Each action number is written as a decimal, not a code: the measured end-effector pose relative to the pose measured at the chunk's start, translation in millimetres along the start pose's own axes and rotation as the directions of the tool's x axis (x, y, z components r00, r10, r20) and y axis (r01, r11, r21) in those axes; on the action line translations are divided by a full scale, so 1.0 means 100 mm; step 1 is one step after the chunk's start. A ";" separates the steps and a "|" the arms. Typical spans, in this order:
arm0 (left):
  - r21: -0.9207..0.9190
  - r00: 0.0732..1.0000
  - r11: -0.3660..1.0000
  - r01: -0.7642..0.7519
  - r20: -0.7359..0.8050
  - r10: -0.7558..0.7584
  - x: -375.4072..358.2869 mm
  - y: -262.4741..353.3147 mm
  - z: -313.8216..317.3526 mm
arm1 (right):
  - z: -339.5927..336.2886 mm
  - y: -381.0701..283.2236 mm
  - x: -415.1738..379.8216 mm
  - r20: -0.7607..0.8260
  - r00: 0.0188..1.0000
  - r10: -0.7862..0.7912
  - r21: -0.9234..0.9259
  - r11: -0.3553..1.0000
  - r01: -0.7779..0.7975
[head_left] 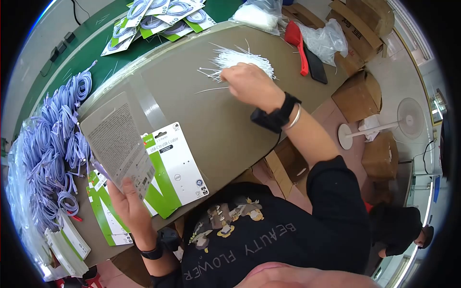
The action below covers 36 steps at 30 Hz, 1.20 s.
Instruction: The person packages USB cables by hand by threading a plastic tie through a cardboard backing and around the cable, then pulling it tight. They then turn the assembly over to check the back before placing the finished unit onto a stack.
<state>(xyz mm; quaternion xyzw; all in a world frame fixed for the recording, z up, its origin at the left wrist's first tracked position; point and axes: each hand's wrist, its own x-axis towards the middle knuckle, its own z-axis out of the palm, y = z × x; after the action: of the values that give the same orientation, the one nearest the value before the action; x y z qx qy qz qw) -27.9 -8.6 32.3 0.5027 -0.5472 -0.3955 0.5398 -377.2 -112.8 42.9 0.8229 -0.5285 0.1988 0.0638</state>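
Observation:
My left hand (pixel 127 204) grips a packaging card (pixel 117 139), its printed grey back facing up. Part of a lilac cable shows at the card's left edge, mostly hidden behind it. Beneath and beside it lie white-and-green USB-C cable cards (pixel 175 163) on the brown mat. My right hand (pixel 249 84) is over a pile of thin white ties (pixel 235 57), fingers pinched together. Tie ends stick out by its fingertips, and one loose tie (pixel 211 90) reaches left from beneath the fingers; whether the pinch holds one is hidden.
Bundled lilac cables (pixel 53 139) heap along the left. Carded cables (pixel 158 19) are piled on the green surface at the back. A red-handled tool (pixel 302 53), a black object (pixel 316 67) and plastic bags (pixel 324 41) lie at the far right. Cartons (pixel 357 96), a fan (pixel 408 120) and another person (pixel 396 228) are beyond.

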 end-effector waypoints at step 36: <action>-0.167 0.999 0.986 -0.013 -0.035 0.008 -0.03 -0.10 0.20 | -0.22 -1.62 -0.22 -0.075 0.988 0.135 0.694 0.719 -0.046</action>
<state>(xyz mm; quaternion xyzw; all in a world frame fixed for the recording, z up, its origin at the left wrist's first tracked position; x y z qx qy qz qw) -46.6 -9.2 20.1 0.4593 -0.5055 -0.4287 0.5915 -245.9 -16.7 71.6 0.7473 -0.4512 0.4328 -0.2251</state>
